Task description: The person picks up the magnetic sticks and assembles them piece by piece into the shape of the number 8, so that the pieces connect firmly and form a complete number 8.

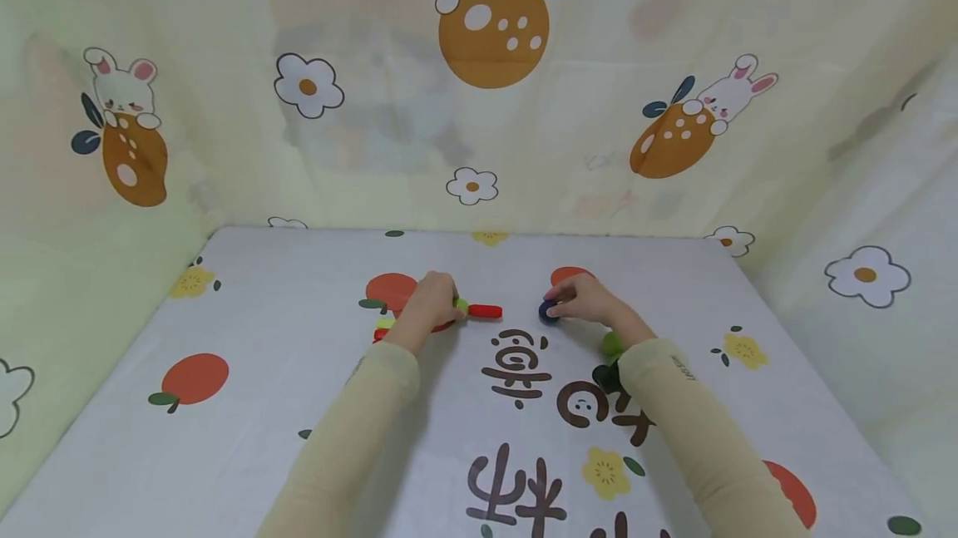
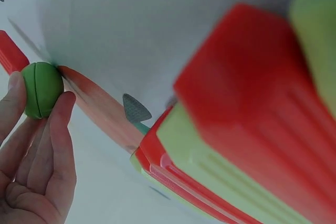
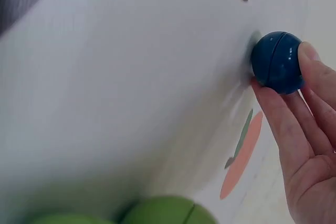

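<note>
My left hand (image 1: 430,305) pinches a small green ball (image 2: 44,89) with a seam round it, between thumb and fingertips, low over the tabletop. A red bar (image 1: 486,312) lies against or just beside that ball; whether they are joined I cannot tell. Dark blue and glossy, another seamed ball (image 3: 277,62) is held between the thumb and fingers of my right hand (image 1: 587,301), at or close to the cloth. Red bars (image 2: 252,87) and pale green bars (image 2: 210,156) lie close together by the left wrist.
Near the right forearm are a green ball (image 1: 612,345) and a dark ball (image 1: 604,377), partly covered by the sleeve in the head view. A white printed cloth (image 1: 284,405) covers the table. Behind it hangs a cream curtain (image 1: 374,189) with rabbit prints.
</note>
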`<state>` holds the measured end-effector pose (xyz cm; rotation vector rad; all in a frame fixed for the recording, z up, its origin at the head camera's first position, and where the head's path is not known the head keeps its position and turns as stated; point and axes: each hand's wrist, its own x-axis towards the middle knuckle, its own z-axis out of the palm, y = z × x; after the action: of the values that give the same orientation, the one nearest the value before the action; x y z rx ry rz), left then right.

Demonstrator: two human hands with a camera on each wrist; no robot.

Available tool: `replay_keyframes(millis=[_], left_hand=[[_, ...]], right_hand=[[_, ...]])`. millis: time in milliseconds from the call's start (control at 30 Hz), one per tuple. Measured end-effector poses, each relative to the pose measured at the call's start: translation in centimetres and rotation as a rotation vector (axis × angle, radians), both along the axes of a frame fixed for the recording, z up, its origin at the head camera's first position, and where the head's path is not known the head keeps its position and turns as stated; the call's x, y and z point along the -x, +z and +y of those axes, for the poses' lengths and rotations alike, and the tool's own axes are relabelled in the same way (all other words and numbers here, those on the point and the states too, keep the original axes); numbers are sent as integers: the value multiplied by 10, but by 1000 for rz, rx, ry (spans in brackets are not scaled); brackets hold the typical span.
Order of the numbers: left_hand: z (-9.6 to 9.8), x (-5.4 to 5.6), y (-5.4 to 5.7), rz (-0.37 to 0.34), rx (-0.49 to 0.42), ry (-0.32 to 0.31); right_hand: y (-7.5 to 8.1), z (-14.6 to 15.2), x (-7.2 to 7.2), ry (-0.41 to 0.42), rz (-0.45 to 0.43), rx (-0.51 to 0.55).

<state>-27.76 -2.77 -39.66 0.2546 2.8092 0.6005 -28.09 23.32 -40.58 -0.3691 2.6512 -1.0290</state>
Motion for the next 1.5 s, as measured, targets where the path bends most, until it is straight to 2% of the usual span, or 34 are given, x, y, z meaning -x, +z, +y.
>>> replay_keyframes(millis=[400,700,867,1000,1100,1500], left_hand=[[0,1,-1,9,-17,-2],[-4,1,2,13,-20,1],[-3,0,0,5,-28,1],[-3,1,-1,6,-28,21],[-3,1,-1,-2,-26,32],[-2,5,3,-34,7,-19]], right_hand=[[0,-22,-4,-3,-30,42],[-2,-28,-4,-15,-25,64],[-5,-38,-5,-5,-30,68],[-8,-48,-3,14,-34,50],[-9,-51,-2,-4,-48,38],[-5,-52,-5,5,-50,8]])
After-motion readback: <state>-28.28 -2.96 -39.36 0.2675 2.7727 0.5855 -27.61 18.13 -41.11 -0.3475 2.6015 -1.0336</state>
